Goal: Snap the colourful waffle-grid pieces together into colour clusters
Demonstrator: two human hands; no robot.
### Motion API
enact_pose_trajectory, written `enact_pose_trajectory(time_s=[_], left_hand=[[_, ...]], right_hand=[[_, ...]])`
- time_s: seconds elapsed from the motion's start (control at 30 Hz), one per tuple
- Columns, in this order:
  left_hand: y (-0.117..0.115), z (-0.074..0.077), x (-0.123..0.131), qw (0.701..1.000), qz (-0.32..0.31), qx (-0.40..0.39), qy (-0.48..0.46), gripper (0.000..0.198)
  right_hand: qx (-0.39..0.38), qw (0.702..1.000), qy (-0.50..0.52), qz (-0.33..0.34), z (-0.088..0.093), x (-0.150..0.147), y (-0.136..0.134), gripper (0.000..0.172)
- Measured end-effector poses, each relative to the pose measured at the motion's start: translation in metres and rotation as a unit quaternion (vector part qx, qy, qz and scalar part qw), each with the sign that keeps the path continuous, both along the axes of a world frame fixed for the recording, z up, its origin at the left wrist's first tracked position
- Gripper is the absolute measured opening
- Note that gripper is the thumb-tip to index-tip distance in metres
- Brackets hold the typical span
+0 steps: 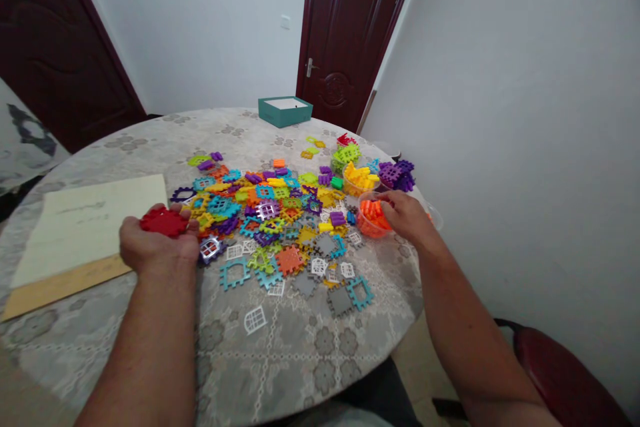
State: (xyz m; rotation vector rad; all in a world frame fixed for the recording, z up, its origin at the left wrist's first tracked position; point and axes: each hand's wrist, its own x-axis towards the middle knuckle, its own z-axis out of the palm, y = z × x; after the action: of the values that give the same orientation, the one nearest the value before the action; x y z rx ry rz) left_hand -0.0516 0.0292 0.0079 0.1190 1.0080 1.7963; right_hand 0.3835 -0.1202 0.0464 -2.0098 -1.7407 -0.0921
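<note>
My left hand (159,247) is palm up, with its fingers curled around red toothed plastic building pieces (164,221). At the right side of the table, my right hand (403,213) reaches to a clear bowl (370,230) of orange building pieces (374,212). Its fingers are bent together at the bowl's rim; what they grip is hidden. Between the hands spreads a loose pile of mixed building pieces (267,210) in purple, blue, green, yellow and grey. White window-frame pieces (255,320) lie along its near edge.
Behind the orange bowl stand a bowl of yellow pieces (361,179), a heap of green pieces (345,156) and purple pieces (397,175). A teal box (285,112) sits at the table's far edge. Cardboard sheets (95,233) lie at left. A dark red chair (565,373) is at lower right.
</note>
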Motion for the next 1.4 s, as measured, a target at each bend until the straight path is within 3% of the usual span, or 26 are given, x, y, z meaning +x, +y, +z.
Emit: enact_pose_trajectory(time_s=[0.17,0.3,0.37,0.47,0.63,0.73,0.87,1.1,1.23,1.4], left_hand=[[-0.001,-0.002,0.000,1.000,-0.012,0.004,-0.010,0.041],[-0.004,-0.003,0.004,0.999,-0.034,0.019,-0.014,0.039],[-0.006,-0.003,0.007,0.999,-0.036,0.018,-0.011,0.039],[-0.010,-0.002,0.012,0.999,-0.041,0.014,-0.010,0.039],[-0.016,0.002,0.015,0.998,-0.048,0.015,-0.023,0.040],[-0.018,0.001,0.015,0.998,-0.048,0.013,-0.029,0.040],[-0.020,-0.002,0.012,0.998,-0.051,0.010,-0.045,0.039],[-0.022,-0.002,0.012,0.996,-0.056,0.013,-0.064,0.040],[-0.022,-0.002,0.015,0.997,-0.061,0.012,-0.052,0.041],[-0.022,-0.002,0.018,0.997,-0.069,0.019,-0.043,0.040]], right_hand=[[0.057,0.995,0.054,0.065,0.013,-0.050,0.001,0.027],[0.027,0.984,0.053,0.166,0.023,-0.112,0.030,0.029],[-0.010,0.979,0.022,0.202,0.022,-0.136,0.062,0.033],[-0.039,0.978,-0.017,0.203,0.013,-0.160,0.127,0.043],[-0.108,0.985,-0.058,0.118,-0.020,-0.180,0.232,0.047],[-0.130,0.986,-0.061,0.089,-0.042,-0.186,0.272,0.047],[-0.153,0.985,-0.057,0.062,-0.063,-0.187,0.307,0.047],[-0.194,0.977,-0.069,0.057,-0.071,-0.181,0.328,0.041],[-0.198,0.975,-0.061,0.075,-0.064,-0.178,0.313,0.035],[-0.193,0.972,-0.015,0.133,-0.046,-0.175,0.274,0.027]])
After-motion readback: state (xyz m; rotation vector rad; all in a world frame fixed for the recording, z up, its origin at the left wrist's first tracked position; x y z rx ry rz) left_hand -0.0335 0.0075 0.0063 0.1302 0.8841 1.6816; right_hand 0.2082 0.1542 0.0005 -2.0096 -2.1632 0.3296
